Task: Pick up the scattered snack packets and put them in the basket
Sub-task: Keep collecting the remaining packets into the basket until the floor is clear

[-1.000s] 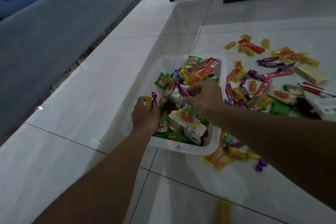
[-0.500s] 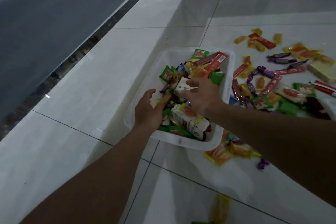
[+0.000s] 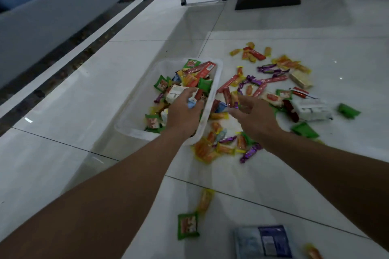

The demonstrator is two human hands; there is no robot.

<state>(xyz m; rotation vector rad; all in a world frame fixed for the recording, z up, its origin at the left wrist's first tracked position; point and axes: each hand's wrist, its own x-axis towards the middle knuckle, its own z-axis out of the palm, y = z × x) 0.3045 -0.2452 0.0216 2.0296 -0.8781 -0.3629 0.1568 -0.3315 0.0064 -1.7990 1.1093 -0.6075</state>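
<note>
The white basket [image 3: 130,130] sits on the floor and is about half full of snack packets. Many more snack packets [image 3: 271,79] lie on the floor to its right, some touching its side. It is put close to the mess, I think, so each packet has only a short way to go.

The left grip [image 3: 185,112] is down inside the basket, on top of the packets there. Its fingers curl over a white box [image 3: 174,93] and a small pale blue packet. I cannot tell if it holds one of them or only rests on them. I think it is pressing the packets flat to make room.

The right grip [image 3: 251,114] hangs over the floor, just outside the basket's right wall. Its fingers are loose and spread, and I see nothing in it, though it is a bit blurred. It looks ready to take more packets from the heap [image 3: 223,147] under it.

Half a second ago both grips were in the basket. Now the right grip has come out to the floor pile, and the left grip has slid over to the basket's right side. The view has also tipped lower, so a green packet [image 3: 188,225] and a blue and white bag [image 3: 263,242] near the person show now.
</note>
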